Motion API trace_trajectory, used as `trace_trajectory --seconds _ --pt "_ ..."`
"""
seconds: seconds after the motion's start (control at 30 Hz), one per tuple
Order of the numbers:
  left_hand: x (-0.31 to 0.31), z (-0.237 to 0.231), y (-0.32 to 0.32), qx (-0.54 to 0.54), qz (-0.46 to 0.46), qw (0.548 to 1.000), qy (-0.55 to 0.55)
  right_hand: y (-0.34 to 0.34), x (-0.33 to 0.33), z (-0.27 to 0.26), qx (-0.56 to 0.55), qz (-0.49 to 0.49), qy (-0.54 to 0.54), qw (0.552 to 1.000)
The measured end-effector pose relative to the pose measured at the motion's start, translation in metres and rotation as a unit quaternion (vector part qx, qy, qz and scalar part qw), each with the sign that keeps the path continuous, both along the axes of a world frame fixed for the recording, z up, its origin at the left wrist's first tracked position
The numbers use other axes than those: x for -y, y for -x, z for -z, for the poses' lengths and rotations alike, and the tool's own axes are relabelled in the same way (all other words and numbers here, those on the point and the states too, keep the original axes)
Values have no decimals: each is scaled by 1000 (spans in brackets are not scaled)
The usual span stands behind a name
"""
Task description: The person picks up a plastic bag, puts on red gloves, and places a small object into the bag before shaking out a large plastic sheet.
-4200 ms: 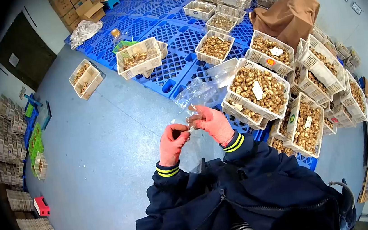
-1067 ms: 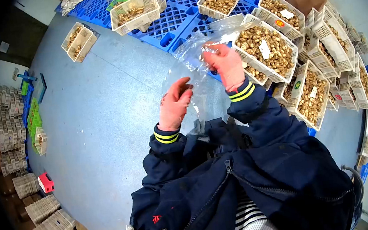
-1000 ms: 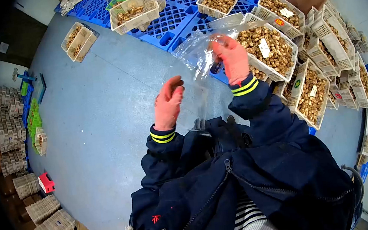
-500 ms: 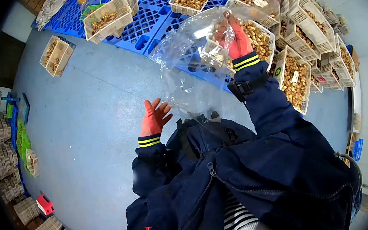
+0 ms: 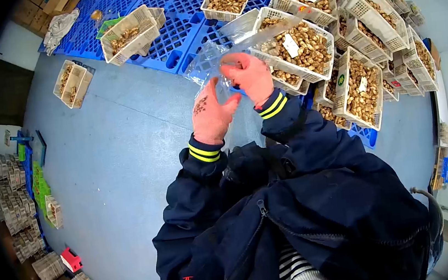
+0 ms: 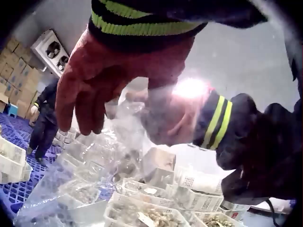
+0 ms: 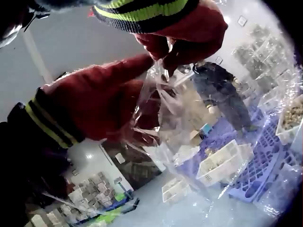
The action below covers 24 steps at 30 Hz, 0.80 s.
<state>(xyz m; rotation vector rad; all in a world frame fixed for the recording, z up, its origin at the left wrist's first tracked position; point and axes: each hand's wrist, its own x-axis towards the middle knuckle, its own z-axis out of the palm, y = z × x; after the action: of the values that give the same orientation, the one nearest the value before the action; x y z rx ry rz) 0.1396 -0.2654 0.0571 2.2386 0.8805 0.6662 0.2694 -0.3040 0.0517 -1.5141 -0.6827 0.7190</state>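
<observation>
Pinches a gathered part of a clear plastic bag (image 5: 204, 62) between thumb and fingers of the right hand (image 5: 250, 76), a narrow grip with film caught in it, seen best from the right wrist. Holds the left hand (image 5: 211, 116) just beside that grip, with fingers fairly straight and thumb spread, wide rather than clenched. Touches or nearly touches the film there (hard to tell which, with so much glare on the plastic). Hangs crumpled and see-through below the pinch in the right wrist view, and spreads out past both hands in the head view, towards the edge of the blue pallets (image 5: 173, 60).

Just beyond the right hand, on its right side, sits a white crate (image 5: 296, 71) full of brown, knobbly pieces (image 5: 310, 50), with a white slip (image 5: 290, 45) on top. Reaches over the near corner of that crate with a clear strip (image 5: 272, 32) too (cannot tell whether joined to the bag). Farther to the right of the grip, stacks up in more filled crates (image 5: 362, 88). Well apart, left of and beyond the grip, rests a tilted crate (image 5: 136, 44) on the pallets. Below both hands, shows bluish floor (image 5: 126, 151).
</observation>
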Motion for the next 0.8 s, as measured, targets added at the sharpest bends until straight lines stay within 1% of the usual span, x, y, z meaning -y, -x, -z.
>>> trace_trajectory --seconds 0.03,0.07,0.1,0.13,0.17,0.23,0.27,0.3,0.33,0.37,0.43,0.5,0.53,0.57,0.6,0.63,0.7,0.73,0.77,0.8 --pt "-4 2 1 -3 0 1000 -5 0 -1 0 -3 0 -5 1000" --pt "-8 -4 4 -31 -3 992 121 2 -1 -8 70 -15 48 996" --pt "-11 -8 7 -60 -7 968 245 3 0 -11 141 -30 102 984" --pt "-15 1 14 -2 6 975 224 5 -2 -10 126 -16 84 988" --pt "-21 3 18 89 20 943 321 3 1 -19 56 -37 82 994" --pt "-32 3 30 132 15 905 403 -4 -4 -18 -22 -84 4 996" --pt "-34 -5 35 162 12 890 427 -8 -7 -18 -22 -76 -25 997" --pt "-36 -10 41 193 7 872 449 -13 -11 -19 -23 -70 -53 996" --pt "-42 -14 48 202 1 859 471 -21 -16 -19 2 -68 -58 996" --pt "-47 -21 55 218 -13 846 486 -23 -19 -26 -41 -47 -107 992" --pt "-60 -24 73 269 -6 818 508 -34 -28 -33 -49 -67 -178 981" --pt "-68 -30 93 342 -21 793 504 -41 -32 -41 -88 -74 -220 969" --pt "-73 -36 107 353 -14 784 510 -42 -34 -44 -78 -65 -214 972" --pt "-74 -39 117 399 24 764 506 -43 -34 -48 -67 -55 -208 974" --pt "-77 -40 131 426 31 746 511 -39 -32 -54 -64 -51 -221 972" --pt "-83 -41 145 452 40 727 515 -35 -33 -60 -74 -40 -204 975" --pt "-91 -41 171 510 46 643 569 -37 -37 -55 -93 -53 -209 972" --pt "-95 -41 185 534 35 619 575 -37 -39 -53 -84 -75 -211 971" --pt "-94 -48 194 562 -21 590 579 -35 -42 -53 -90 -87 -195 973" --pt "-94 -51 206 585 -36 586 560 -33 -43 -53 -96 -88 -200 971"
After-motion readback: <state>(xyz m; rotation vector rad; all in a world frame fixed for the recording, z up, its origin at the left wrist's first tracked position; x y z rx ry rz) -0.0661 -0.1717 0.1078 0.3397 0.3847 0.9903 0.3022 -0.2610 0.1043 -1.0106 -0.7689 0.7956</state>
